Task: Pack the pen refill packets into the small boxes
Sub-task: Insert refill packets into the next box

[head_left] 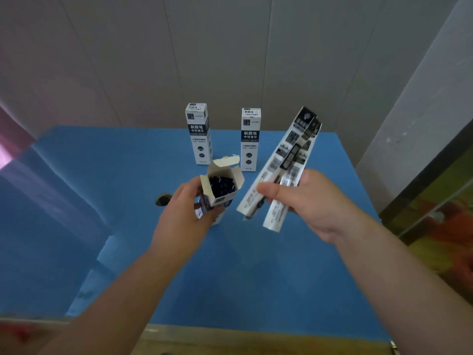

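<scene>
Blue desk [256, 265] against a grey panelled wall [230, 47] carries the work. Refill packets [284, 162] fan up and away from the right grip [304, 203], pinched between thumb and curled fingers. Just left of that grip, the left grip [184, 213] curls round an open box [221, 190], flaps up, dark refills inside. Beyond both grips two closed boxes [198, 134] stand upright; a hole [163, 199] lies beside the left grip.

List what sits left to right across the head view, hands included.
Hole in the table → left hand → open box → right closed box → refill packets → right hand.
</scene>
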Available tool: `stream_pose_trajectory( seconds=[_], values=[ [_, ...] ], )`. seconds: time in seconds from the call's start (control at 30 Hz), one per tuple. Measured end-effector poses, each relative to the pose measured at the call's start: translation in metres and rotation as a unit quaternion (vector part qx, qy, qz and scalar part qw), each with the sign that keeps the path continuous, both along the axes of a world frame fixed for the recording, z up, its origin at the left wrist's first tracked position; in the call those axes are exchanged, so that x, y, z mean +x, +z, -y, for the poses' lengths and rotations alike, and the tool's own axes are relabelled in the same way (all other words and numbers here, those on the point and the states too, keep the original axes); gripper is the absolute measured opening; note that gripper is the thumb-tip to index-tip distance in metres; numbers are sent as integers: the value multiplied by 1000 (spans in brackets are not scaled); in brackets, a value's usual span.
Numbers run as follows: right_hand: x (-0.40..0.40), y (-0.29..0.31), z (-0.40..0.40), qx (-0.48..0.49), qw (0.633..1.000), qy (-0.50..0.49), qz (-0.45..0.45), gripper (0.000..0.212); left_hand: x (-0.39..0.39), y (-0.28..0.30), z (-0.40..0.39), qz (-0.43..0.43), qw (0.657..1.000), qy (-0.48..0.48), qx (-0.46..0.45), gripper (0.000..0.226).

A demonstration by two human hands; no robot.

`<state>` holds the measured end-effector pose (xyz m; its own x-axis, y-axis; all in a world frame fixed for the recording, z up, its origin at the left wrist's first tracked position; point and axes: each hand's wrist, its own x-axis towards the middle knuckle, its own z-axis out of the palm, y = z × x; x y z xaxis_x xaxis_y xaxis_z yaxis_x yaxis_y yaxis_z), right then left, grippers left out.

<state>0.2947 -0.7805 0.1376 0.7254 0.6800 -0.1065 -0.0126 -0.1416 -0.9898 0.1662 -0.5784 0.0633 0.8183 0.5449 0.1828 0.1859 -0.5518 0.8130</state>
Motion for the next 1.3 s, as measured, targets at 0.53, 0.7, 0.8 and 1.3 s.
stream_pose_trajectory(
  seconds=[0.53,0.7,0.8,1.3],
  values=[
    [-8,18,-41,-29,961,-60,267,6,1,5,20,-25,996,-69,54,53],
    [-5,18,-46,-14,969,-40,244,7,1,8,22,-31,996,-63,61,52],
    [-3,15,-48,-18,961,-25,273,9,0,9,24,-35,995,-67,66,54],
    [1,35,-37,-78,952,25,295,20,3,8,23,-30,993,-73,83,55]
  ],
)
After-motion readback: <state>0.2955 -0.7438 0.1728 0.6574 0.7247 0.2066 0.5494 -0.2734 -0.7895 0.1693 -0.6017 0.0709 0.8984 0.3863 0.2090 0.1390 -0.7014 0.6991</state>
